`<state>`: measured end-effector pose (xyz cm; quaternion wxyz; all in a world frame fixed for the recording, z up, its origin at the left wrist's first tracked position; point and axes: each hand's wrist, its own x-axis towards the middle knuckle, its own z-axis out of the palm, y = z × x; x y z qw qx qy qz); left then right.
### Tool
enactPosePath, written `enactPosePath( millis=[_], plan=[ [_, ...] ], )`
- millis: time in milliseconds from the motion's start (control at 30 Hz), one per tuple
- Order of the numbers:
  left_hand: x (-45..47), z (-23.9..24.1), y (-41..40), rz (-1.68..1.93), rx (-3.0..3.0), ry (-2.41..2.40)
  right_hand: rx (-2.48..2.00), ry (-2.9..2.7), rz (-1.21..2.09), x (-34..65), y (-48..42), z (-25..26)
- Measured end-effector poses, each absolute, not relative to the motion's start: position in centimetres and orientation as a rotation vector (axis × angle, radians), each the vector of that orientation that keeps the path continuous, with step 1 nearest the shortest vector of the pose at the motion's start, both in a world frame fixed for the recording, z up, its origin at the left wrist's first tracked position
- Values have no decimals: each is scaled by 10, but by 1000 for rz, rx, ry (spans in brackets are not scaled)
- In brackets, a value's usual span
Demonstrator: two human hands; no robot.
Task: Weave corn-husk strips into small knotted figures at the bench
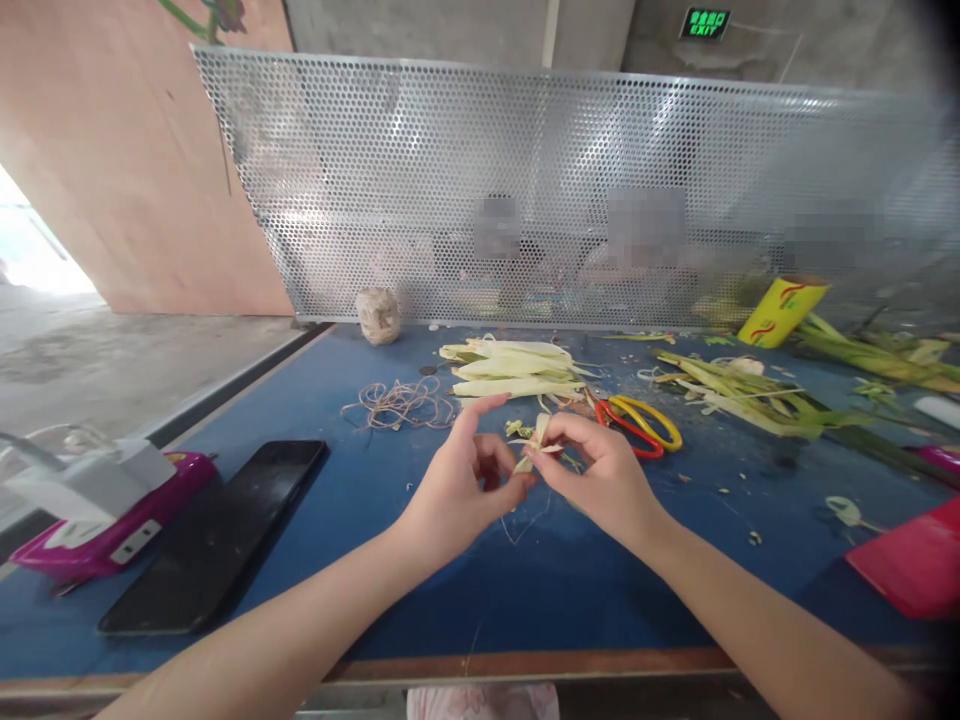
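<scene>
A small piece of pale corn husk [541, 432], with several short ends sticking out, is between my two hands above the blue table. My right hand [600, 470] pinches it between thumb and fingers. On its other side, my left hand [469, 480] has the thumb and curled fingers closed at a lower end of the piece, with the index finger raised away. Just beyond my fingers lie pale green corn husks [517, 368] in a stack. Scissors with red and yellow handles [649, 425] rest right behind my right hand.
Tangled twine [401, 405] lies left of the husks, near a whitish roll [378, 316]. A black phone [225, 535] and a purple power strip [161, 510] with a white plug sit left. Green leaf strips [750, 395], a yellow tube [782, 312] and a red object [911, 560] are right. Perforated metal panel [450, 180] stands behind.
</scene>
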<state>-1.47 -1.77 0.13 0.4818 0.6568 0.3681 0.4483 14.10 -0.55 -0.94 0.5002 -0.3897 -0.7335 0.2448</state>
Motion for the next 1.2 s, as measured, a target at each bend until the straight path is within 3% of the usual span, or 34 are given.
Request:
enactPosePath(
  millis=[467,933,1200],
  plan=[
    [-12,-7,-20,1059,1615,961,-1029,-1594,1074,140,-2,-16],
    [-16,4,-14,1295,1419,847,-923,-1768,905,147,-3,-6],
    [-14,3,-18,1198,1500,745,-894,-1916,872,146,-7,-2]
  ],
)
